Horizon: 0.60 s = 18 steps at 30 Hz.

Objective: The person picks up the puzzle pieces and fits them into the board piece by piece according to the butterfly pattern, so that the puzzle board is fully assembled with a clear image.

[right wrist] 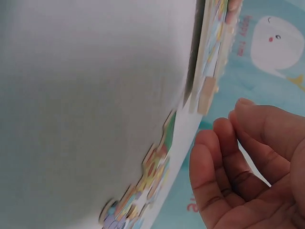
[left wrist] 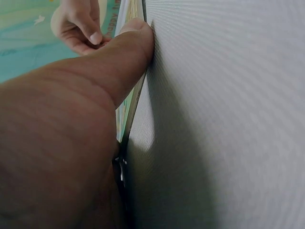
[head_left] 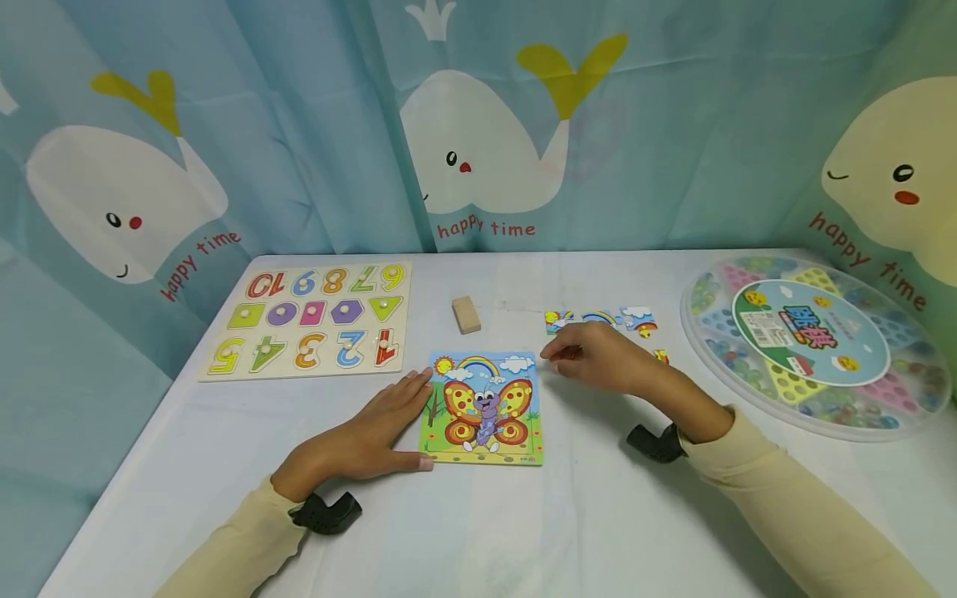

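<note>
A square butterfly picture puzzle [head_left: 486, 415] lies flat on the white table. My left hand [head_left: 359, 436] rests at its left side, fingers extended along the upper left edge and thumb at the lower left corner. In the left wrist view, the thumb [left wrist: 128, 52] presses against the edge of the board. My right hand [head_left: 598, 357] hovers just right of the puzzle's top right corner, fingers loosely bent. Nothing shows between its thumb and fingers in the right wrist view. Loose puzzle pieces [right wrist: 155, 171] lie on the table by it, partly hidden under that hand in the head view.
A wooden block [head_left: 466, 315] lies behind the puzzle. To the left is a number and shape peg board [head_left: 344, 286]. A large round Chinese checkers case [head_left: 815, 332] with marbles stands at the right. A whale-print curtain [head_left: 314, 149] hangs along the table's back edge.
</note>
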Available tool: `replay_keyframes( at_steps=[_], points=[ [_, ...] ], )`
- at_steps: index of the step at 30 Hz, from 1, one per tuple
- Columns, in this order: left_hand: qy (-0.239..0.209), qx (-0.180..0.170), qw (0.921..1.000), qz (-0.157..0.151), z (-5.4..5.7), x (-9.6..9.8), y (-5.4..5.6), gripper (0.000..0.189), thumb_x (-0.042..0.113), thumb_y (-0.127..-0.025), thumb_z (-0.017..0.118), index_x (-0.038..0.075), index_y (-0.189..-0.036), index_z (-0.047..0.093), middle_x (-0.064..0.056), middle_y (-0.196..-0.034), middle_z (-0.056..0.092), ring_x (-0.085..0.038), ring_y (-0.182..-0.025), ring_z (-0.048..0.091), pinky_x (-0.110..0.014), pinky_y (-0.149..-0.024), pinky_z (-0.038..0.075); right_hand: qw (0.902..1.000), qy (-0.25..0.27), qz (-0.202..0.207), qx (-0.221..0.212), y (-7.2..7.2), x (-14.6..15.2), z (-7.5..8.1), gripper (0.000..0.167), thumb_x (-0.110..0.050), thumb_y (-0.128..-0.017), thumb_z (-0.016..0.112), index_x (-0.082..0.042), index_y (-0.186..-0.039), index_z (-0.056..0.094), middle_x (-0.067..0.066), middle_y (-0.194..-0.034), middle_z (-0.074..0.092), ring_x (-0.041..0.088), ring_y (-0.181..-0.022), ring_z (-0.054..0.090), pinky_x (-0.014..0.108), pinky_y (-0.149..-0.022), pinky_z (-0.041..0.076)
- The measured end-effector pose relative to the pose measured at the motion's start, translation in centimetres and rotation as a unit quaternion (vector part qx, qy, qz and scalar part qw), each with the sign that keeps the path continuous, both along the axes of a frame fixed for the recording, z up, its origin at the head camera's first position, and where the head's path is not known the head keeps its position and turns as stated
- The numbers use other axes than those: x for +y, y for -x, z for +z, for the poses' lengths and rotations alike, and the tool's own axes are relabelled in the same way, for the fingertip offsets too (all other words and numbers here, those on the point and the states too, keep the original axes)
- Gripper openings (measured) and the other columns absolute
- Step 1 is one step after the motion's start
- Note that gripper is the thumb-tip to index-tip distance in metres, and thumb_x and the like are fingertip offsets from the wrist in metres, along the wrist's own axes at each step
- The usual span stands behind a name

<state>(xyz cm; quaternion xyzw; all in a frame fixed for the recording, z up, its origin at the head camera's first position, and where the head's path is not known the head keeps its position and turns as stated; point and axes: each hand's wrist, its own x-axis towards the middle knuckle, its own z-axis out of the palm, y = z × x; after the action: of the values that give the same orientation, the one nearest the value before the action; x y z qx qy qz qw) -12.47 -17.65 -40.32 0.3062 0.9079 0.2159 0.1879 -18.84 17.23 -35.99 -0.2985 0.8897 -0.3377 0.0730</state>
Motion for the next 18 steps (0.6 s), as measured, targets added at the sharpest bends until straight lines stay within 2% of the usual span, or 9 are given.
replay_keyframes(
  at_steps=[6, 13, 18],
  points=[
    [0.002, 0.000, 1.0000, -0.001, 0.0, 0.0, 0.0, 0.100, 0.057, -0.087, 0.063, 0.007, -0.156, 0.010, 0.001, -0.163, -0.005, -0.017, -0.147, -0.008, -0.043, -0.118, 0.003, 0.9999, -0.001, -0.017, -0.001, 0.4, 0.7, -0.3, 0.017, 0.006, -0.083, 0.068, 0.003, -0.100, 0.072, 0.009, -0.097, 0.069, 0.020, -0.086, 0.063, 0.031, -0.073, 0.053],
    [0.000, -0.001, 1.0000, -0.002, 0.1, 0.0, 0.0, 0.100, 0.056, -0.087, 0.064, 0.006, -0.156, 0.011, 0.000, -0.163, -0.004, -0.018, -0.147, -0.008, -0.044, -0.118, 0.003, 0.9989, -0.027, -0.039, 0.000, 0.7, 1.3, -0.5, 0.024, 0.004, -0.082, 0.068, 0.002, -0.105, 0.070, 0.006, -0.095, 0.068, 0.025, -0.090, 0.058, 0.039, -0.078, 0.049],
    [-0.002, -0.001, 1.0000, 0.000, 0.0, 0.0, 0.0, 0.100, 0.056, -0.087, 0.064, 0.007, -0.156, 0.011, 0.001, -0.163, -0.004, -0.018, -0.147, -0.008, -0.043, -0.118, 0.003, 0.9976, -0.038, -0.056, -0.016, 1.0, 1.6, -0.6, 0.028, 0.002, -0.081, 0.070, 0.003, -0.109, 0.069, 0.010, -0.102, 0.067, 0.028, -0.096, 0.059, 0.041, -0.081, 0.049]
  ],
)
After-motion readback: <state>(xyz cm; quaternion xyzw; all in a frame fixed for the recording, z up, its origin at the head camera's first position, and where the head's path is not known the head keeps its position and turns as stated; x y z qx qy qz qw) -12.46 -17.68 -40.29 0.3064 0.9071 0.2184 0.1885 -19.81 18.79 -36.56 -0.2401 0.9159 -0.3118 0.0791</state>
